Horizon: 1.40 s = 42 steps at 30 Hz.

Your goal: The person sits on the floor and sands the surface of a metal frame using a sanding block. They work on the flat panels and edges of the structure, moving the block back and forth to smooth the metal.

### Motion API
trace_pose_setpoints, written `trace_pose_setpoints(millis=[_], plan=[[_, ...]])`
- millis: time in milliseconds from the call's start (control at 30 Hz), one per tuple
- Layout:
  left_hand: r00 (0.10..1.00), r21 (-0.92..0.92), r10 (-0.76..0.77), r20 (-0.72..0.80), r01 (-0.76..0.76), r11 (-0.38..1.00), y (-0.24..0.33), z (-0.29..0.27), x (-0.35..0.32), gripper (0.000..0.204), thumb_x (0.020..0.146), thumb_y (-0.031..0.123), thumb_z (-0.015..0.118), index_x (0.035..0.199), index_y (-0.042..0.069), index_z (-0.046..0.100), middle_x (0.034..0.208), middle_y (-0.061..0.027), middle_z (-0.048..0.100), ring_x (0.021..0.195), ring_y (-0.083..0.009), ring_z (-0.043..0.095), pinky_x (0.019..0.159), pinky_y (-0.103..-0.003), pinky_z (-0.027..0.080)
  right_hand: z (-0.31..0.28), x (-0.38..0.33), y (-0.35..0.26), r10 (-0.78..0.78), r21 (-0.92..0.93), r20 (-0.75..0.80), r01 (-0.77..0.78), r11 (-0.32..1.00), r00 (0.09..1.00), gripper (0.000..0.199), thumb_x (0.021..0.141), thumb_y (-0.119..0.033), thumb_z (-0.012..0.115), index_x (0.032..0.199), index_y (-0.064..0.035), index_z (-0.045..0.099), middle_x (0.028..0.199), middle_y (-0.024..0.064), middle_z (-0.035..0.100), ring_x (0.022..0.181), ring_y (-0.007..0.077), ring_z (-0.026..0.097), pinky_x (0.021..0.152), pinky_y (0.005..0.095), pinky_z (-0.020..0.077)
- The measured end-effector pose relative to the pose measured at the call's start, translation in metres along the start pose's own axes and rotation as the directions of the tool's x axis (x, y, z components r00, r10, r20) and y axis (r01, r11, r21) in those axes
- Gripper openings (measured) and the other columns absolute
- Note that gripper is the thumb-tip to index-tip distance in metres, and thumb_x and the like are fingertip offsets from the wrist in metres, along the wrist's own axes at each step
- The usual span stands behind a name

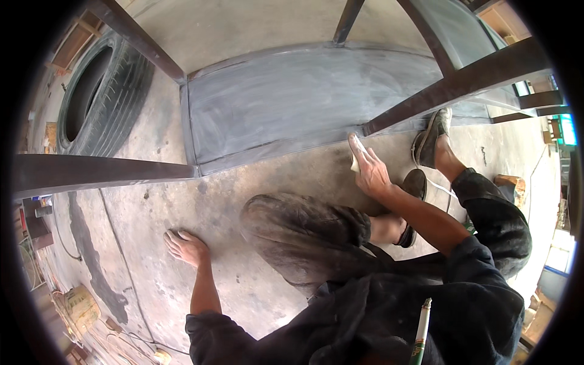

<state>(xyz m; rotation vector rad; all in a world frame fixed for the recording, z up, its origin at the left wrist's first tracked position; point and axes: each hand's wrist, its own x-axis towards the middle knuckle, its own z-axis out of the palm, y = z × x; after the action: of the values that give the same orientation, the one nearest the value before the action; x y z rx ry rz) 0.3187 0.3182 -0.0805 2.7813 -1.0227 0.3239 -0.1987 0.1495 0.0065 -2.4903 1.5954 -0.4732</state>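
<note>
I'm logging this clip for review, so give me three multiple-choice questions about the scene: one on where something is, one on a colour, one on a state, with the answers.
1. Where does the tyre lie?
A. on the floor at upper left
B. on the grey panel
C. under the person's knee

2. What colour is the flat panel inside the metal frame?
A. bright red
B. dull grey
C. white

3. What is the left hand doing?
A. gripping a frame bar
B. resting flat on the concrete floor, holding nothing
C. lifting the tyre

Answers:
1 A, the tyre lies on the floor beyond the frame's left corner.
2 B, its surface is smeared grey.
3 B, the palm is down on bare floor, while the right hand presses a small pale pad at the panel's lower edge.
</note>
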Motion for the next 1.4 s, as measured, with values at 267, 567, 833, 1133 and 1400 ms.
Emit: trace_pose_setpoints(millis=[267,567,833,1133,1400], plan=[[0.999,-0.025,-0.035,0.035,0.036,0.999,0.007,-0.004,-0.002,0.054,0.105,0.037,0.04,0.148,0.005,0.04,0.154,-0.0159,0.04,0.144,-0.0305,0.034,0.119,-0.048,0.023,0.05,0.011,-0.035,0.099,-0.021,-0.051,-0.1,0.995,0.994,0.082,0.074,0.0,0.056,0.152,0.0007,0.033,0.127,0.0215,0.061,0.102,0.0375,0.056,0.092,0.0461,0.0433],[1.0,-0.029,-0.008,0.028,0.009,1.0,0.01,0.006,0.0,0.055,0.106,0.041,0.036,0.149,0.006,0.04,0.155,-0.0146,0.039,0.145,-0.0288,0.032,0.12,-0.048,0.022,0.06,-0.005,-0.027,-0.009,-0.097,0.005,0.009,0.995,1.0,0.068,0.075,-0.003,0.059,0.142,0.0021,0.047,0.139,0.022,0.054,0.105,0.0367,0.055,0.094,0.0457,0.044],[0.999,-0.03,-0.038,-0.001,0.038,0.999,0.0,0.002,-0.002,0.053,0.106,0.04,0.038,0.146,0.006,0.043,0.154,-0.014,0.04,0.145,-0.029,0.033,0.118,-0.048,0.024,0.012,0.036,0.009,-0.238,-0.062,0.147,0.249,0.966,0.96,0.066,0.08,-0.003,0.052,0.144,0.0054,0.042,0.152,0.0242,0.041,0.145,0.0354,0.035,0.118,0.0495,0.0295],[0.999,-0.015,-0.04,0.01,0.04,0.999,0.001,-0.005,-0.007,0.054,0.106,0.039,0.038,0.147,0.005,0.04,0.155,-0.0149,0.039,0.146,-0.0292,0.032,0.12,-0.048,0.021,-0.007,0.062,-0.019,-0.433,0.046,0.281,0.439,0.897,0.857,0.072,0.084,-0.013,0.059,0.149,0.0043,0.033,0.151,0.0223,0.042,0.144,0.0338,0.036,0.121,0.0438,0.0284],[1.0,-0.076,-0.023,-0.01,0.023,0.997,0.016,-0.002,0.0,0.054,0.104,0.038,0.042,0.147,0.005,0.041,0.155,-0.0156,0.038,0.146,-0.0291,0.03,0.121,-0.048,0.019,0.067,0.102,-0.097,-0.537,0.082,0.2,0.532,0.843,0.82,0.08,0.074,-0.001,0.065,0.149,-0.0004,0.037,0.157,0.0171,0.036,0.145,0.0313,0.035,0.122,0.044,0.0285]])
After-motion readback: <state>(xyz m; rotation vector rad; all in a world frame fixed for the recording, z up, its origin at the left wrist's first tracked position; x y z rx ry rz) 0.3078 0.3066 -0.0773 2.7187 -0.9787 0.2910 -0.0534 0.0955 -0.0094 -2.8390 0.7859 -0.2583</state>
